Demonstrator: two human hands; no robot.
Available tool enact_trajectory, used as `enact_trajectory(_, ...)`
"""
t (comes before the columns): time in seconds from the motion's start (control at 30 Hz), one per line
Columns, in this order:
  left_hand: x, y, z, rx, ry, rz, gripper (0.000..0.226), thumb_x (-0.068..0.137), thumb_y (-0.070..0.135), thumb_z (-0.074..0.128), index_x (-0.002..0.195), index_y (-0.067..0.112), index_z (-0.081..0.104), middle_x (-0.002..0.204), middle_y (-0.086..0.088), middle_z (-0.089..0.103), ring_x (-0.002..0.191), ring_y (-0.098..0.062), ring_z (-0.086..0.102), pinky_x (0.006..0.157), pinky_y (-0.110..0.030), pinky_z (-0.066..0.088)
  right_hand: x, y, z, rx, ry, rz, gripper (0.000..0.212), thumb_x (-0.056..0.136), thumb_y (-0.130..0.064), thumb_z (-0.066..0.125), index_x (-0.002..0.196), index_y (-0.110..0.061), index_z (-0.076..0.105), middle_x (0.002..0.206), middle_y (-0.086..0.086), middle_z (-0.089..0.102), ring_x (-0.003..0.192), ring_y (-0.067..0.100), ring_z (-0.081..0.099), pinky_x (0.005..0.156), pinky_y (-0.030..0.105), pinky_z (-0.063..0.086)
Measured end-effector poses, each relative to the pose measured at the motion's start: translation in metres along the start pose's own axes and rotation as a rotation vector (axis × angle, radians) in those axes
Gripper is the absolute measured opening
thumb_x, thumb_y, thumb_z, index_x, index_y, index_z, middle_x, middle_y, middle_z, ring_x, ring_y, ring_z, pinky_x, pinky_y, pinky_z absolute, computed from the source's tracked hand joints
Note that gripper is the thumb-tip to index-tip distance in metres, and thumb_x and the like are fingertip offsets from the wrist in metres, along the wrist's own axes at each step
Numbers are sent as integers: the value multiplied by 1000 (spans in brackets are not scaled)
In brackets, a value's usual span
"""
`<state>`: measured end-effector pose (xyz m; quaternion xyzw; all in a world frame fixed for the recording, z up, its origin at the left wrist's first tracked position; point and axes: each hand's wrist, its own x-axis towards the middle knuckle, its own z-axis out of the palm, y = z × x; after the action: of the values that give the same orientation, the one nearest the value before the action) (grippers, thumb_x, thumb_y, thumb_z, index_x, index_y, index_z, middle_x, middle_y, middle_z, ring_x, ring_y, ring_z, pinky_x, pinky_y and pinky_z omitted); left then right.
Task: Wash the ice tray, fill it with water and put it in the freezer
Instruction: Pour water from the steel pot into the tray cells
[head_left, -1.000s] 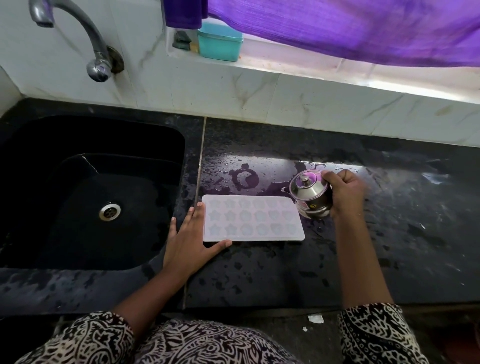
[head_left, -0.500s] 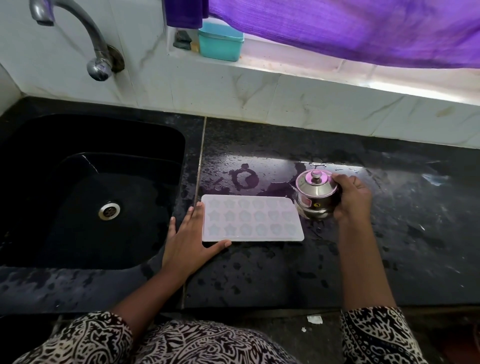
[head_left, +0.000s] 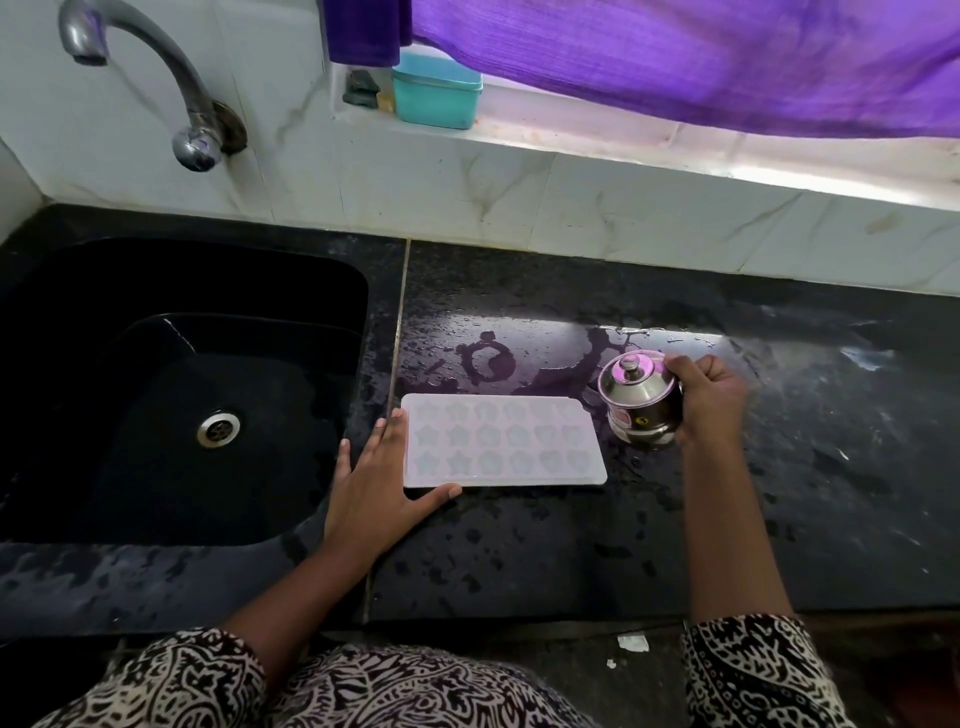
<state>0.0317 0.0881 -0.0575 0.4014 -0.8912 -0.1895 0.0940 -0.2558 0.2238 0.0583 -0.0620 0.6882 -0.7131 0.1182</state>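
Note:
A pale translucent ice tray (head_left: 504, 447) with star and heart moulds lies flat on the wet black counter (head_left: 519, 545). My left hand (head_left: 376, 480) lies flat with straight fingers against the tray's left edge, thumb along its front corner. My right hand (head_left: 709, 402) grips a small steel pot with a knobbed lid (head_left: 636, 397), which stands just right of the tray's far right corner.
A black sink (head_left: 156, 395) with a steel drain lies to the left, under a metal tap (head_left: 156, 88). A teal box (head_left: 436, 88) sits on the window ledge below a purple curtain. Water puddles spread behind the tray.
The steel pot went from tilted toward the tray to upright and shifted slightly right in my right hand. My left hand and the tray stayed put.

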Motion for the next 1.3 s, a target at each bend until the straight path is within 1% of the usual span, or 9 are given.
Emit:
enact_trajectory(0.2,-1,0,1,-14,11,1,118,67,93,22,156,18,3,163,4,11,149,-10,7,119,-45,0,-1,-3,1,-28,10,-14,37,78,-1,65,57,-16,40,43,-10,48,37,-1,44,41,14,40)
enact_trajectory(0.33,0,-1,1,-23,6,-3,118,67,93,24,155,18,2,163,4,10,149,-10,6,119,-45,0,1,-4,2,-42,2,-52,37,77,-2,67,56,-15,40,39,-12,46,36,0,40,40,14,36)
enact_trajectory(0.5,0,-1,2,-15,0,-4,115,69,91,28,155,19,0,163,5,9,149,-9,6,119,-45,-1,1,-6,4,-74,6,-75,37,77,-2,68,55,-16,41,42,-11,49,40,2,42,42,15,39)
enact_trajectory(0.6,0,-1,1,-3,-5,-6,116,69,91,26,155,19,-2,163,6,7,149,-9,4,119,-44,-2,2,-7,3,-68,7,-75,38,77,-2,68,55,-17,41,49,-6,53,43,3,45,44,15,41)
enact_trajectory(0.73,0,-1,2,0,-8,-6,118,67,94,20,155,19,-2,163,6,7,149,-9,4,119,-44,-1,2,-8,2,-61,4,-75,38,76,-2,68,53,-18,41,47,-7,53,43,4,46,45,16,41)
enact_trajectory(0.93,1,-1,2,5,-12,-1,117,67,94,22,155,19,-2,163,5,7,149,-9,4,119,-44,-1,1,-10,0,-64,10,-65,37,76,-2,68,55,-18,42,52,-2,54,47,8,46,47,17,42)
enact_trajectory(1.1,1,-1,2,11,-19,-5,118,66,94,17,155,20,-3,163,6,6,149,-8,3,119,-44,-2,-1,-13,-1,-97,17,-57,35,78,-4,68,57,-17,43,58,1,53,47,5,47,45,17,43)
enact_trajectory(1.17,0,-2,2,9,-21,-6,117,66,94,18,155,20,-3,163,6,6,149,-8,3,119,-44,-2,-1,-14,-1,-93,20,-57,35,78,-4,68,57,-16,43,56,-1,53,43,2,47,44,16,42)
enact_trajectory(1.3,0,-1,1,4,-19,-4,119,65,94,17,155,19,-2,163,6,7,149,-9,3,119,-44,-2,-1,-17,-1,-71,14,-66,36,78,-1,67,56,-15,41,39,-12,49,36,-1,43,40,12,38)
